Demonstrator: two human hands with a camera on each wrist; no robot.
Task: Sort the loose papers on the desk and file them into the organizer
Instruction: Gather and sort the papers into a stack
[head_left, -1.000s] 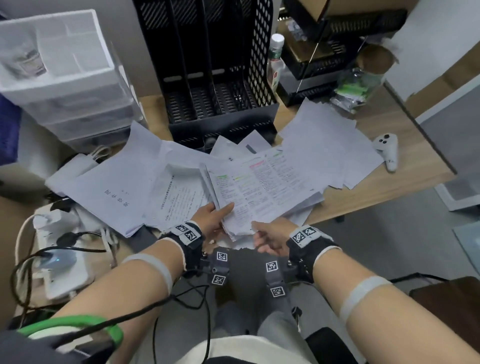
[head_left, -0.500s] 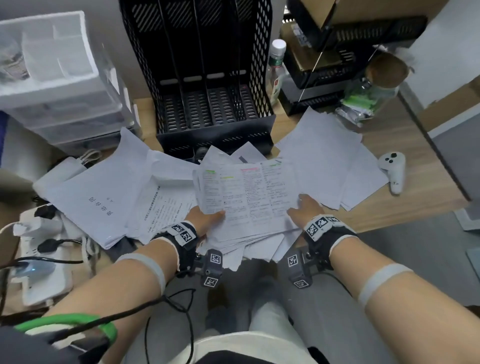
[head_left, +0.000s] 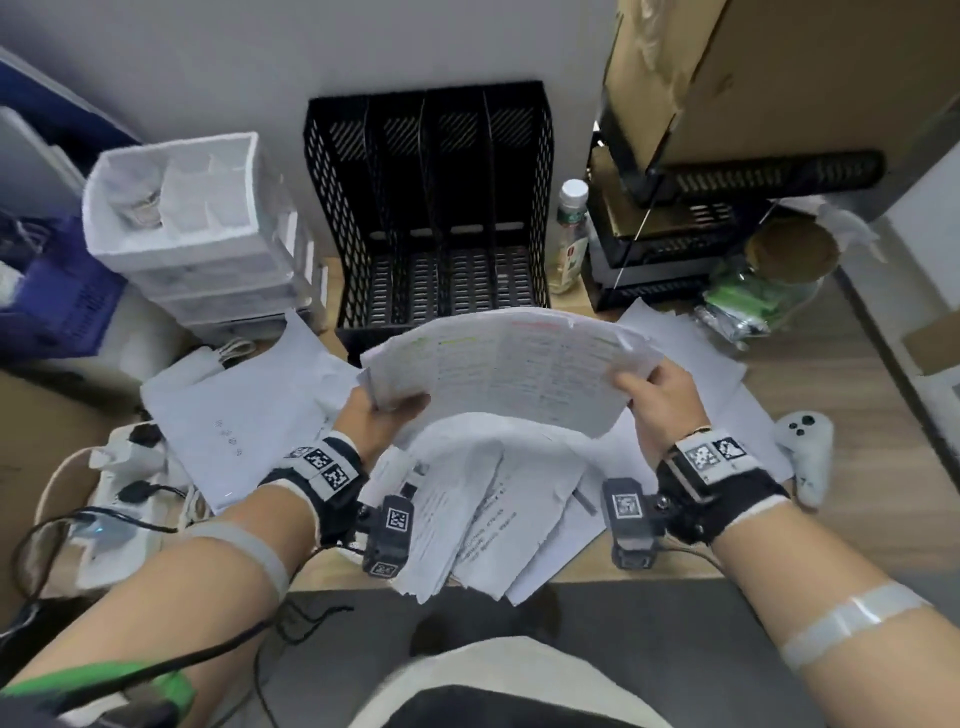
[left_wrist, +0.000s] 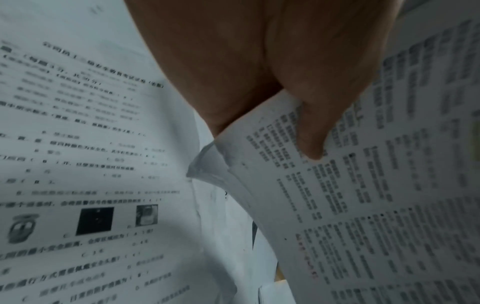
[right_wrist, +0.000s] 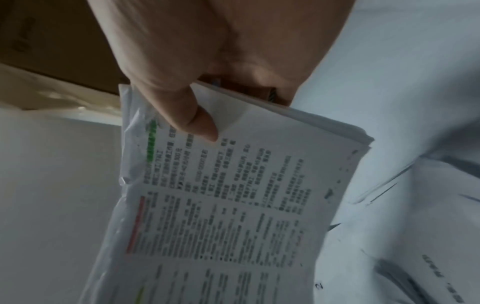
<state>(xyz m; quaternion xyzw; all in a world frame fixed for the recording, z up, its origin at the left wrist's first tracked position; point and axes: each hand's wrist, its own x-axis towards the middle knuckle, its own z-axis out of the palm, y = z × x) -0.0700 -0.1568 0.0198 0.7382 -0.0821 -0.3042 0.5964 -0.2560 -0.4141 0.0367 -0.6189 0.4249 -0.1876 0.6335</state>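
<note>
A stack of printed papers (head_left: 514, 374) with coloured highlights is lifted off the desk, bowed upward in the middle. My left hand (head_left: 387, 410) pinches its left edge and my right hand (head_left: 652, 395) pinches its right edge. The left wrist view shows my thumb pressed on the stack (left_wrist: 363, 185). In the right wrist view the thumb grips the stack's (right_wrist: 233, 195) corner. More loose papers (head_left: 483, 514) lie fanned on the desk below, some hanging over the front edge. The black mesh organizer (head_left: 431, 208) stands just behind the stack, its slots empty.
White plastic drawers (head_left: 208, 249) stand left of the organizer. A bottle (head_left: 571, 234), black trays (head_left: 727, 228) and a jar (head_left: 779, 270) sit at the right. A white game controller (head_left: 805, 452) lies by my right wrist. A power strip (head_left: 119, 467) with cables is at the left.
Both hands have lifted the highlighted stack off the desk and carried it up and toward the organizer. The right hand slid along to the stack's right edge.
</note>
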